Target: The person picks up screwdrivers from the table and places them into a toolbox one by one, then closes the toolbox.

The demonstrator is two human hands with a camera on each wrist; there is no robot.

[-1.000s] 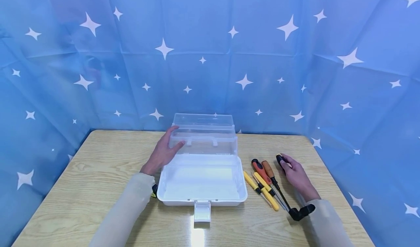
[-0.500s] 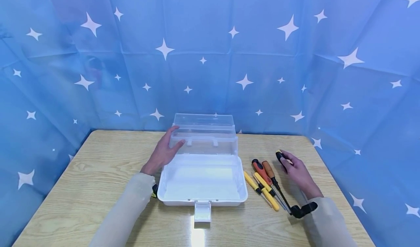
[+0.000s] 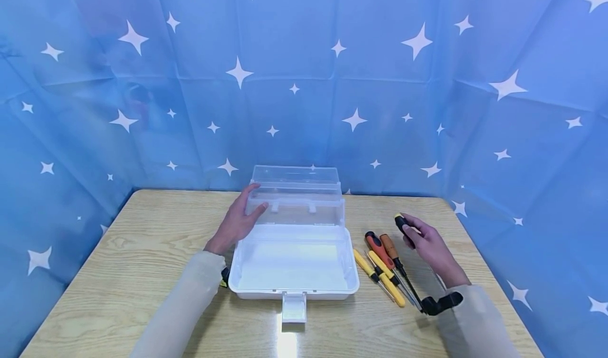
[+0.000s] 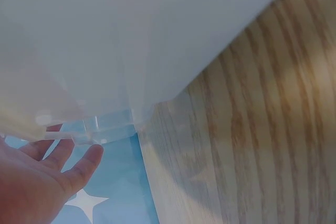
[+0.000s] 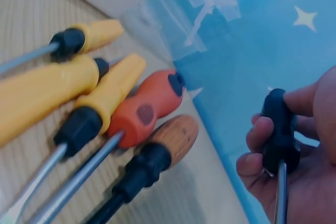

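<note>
My left hand [image 3: 235, 220] holds the raised clear lid [image 3: 296, 210] of a white toolbox [image 3: 294, 293] by its left edge, thumb in front. Part of the fingers is hidden behind the plastic in the left wrist view. My right hand [image 3: 432, 247] grips a screwdriver [image 5: 280, 129] by its black handle, which has a yellow end in the head view; its metal shaft points back towards the wrist. Left of that hand lie a red-and-black screwdriver [image 5: 157, 100], a brown-handled one [image 5: 176, 137] and several yellow-handled tools [image 5: 113, 87], close together on the table.
The toolbox stands mid-table with its white latch [image 3: 294, 308] folded down at the front. A small black-and-yellow thing [image 3: 224, 277] shows by the box's left side, partly hidden by the sleeve. Behind the wooden table [image 3: 157, 242] hangs a blue star-patterned curtain [image 3: 304, 83].
My right hand has lifted the screwdriver slightly off its spot and shifted it a little up and left. The left hand and the lid have stayed in place.
</note>
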